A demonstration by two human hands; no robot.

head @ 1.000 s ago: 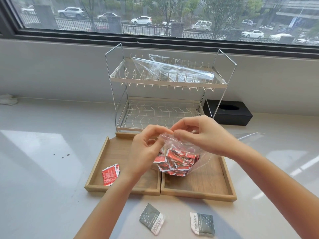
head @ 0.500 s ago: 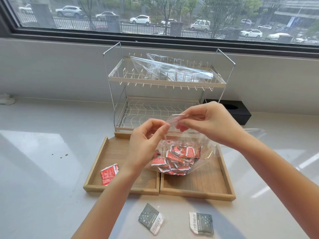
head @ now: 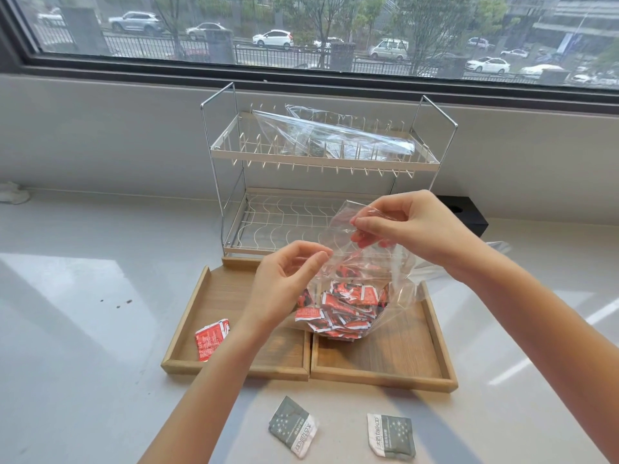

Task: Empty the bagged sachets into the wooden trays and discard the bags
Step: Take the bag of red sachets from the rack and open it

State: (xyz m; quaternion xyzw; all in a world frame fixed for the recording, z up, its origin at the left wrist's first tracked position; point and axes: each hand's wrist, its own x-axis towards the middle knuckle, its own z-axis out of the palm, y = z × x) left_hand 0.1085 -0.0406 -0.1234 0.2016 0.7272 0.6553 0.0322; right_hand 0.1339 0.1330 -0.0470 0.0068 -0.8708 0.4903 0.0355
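Wire rack [head: 321, 169] behind; black box [head: 469, 217] right.

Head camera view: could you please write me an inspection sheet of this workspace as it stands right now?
Surface: pale counter, a few dark specks.
Job's things: clear bag of red sachets above two wooden trays; one red sachet in the left tray.
Clutter: two grey sachets on the counter; another bag on the wire rack; black box.
Grippers: right hand pinches the bag's top; left hand at its edge, grip unclear.
Cables: nothing seen.
Surroundings: window onto parked cars.
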